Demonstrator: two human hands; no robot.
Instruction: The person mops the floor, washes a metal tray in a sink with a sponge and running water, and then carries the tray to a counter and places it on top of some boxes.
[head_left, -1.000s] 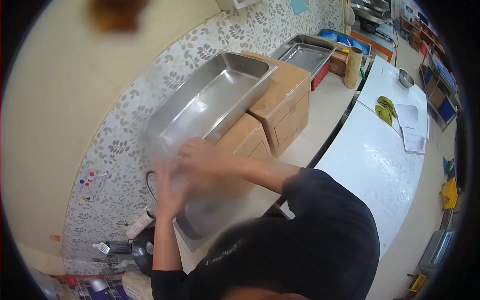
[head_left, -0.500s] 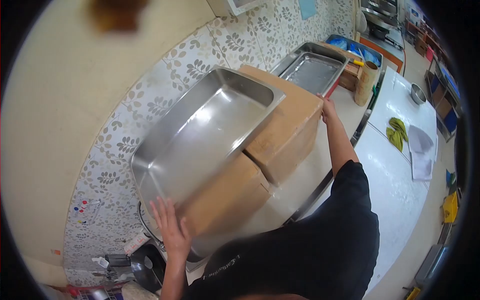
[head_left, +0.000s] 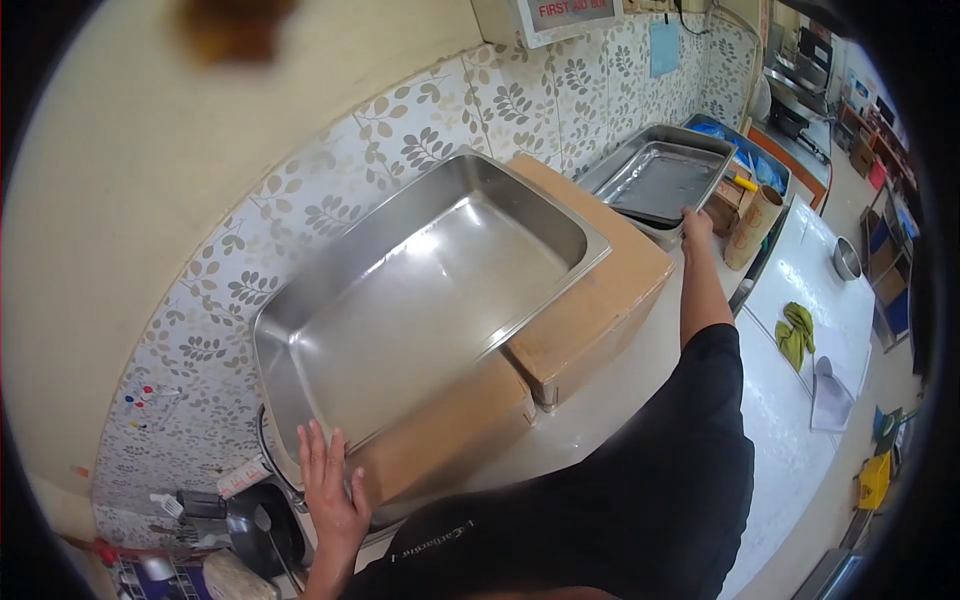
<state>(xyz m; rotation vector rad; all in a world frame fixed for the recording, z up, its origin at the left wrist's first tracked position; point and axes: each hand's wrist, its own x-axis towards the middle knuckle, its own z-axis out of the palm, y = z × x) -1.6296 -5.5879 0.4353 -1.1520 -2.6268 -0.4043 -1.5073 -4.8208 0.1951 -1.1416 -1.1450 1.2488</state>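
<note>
A large, deep steel pan (head_left: 400, 290) lies across two cardboard boxes, the nearer box (head_left: 455, 425) and the farther box (head_left: 600, 310). My left hand (head_left: 332, 495) has its fingers spread flat at the large pan's near left corner, touching the rim. Beyond the boxes, my right hand (head_left: 697, 230) reaches out to the front corner of a smaller rectangular steel pan (head_left: 660, 180). Its fingers are closed at that pan's rim, though the hand hides part of the grip.
A brown cardboard tube (head_left: 753, 228) stands beside the smaller pan. On the white worktop (head_left: 775, 430) are a green cloth (head_left: 795, 335), papers and a metal bowl (head_left: 847, 258). A dark frying pan (head_left: 262, 530) is at lower left. A first aid box (head_left: 570, 15) hangs on the wall.
My right hand has gone from the farther box's corner to the smaller pan's rim. My left hand stays at the large pan's corner. The camera view has shifted.
</note>
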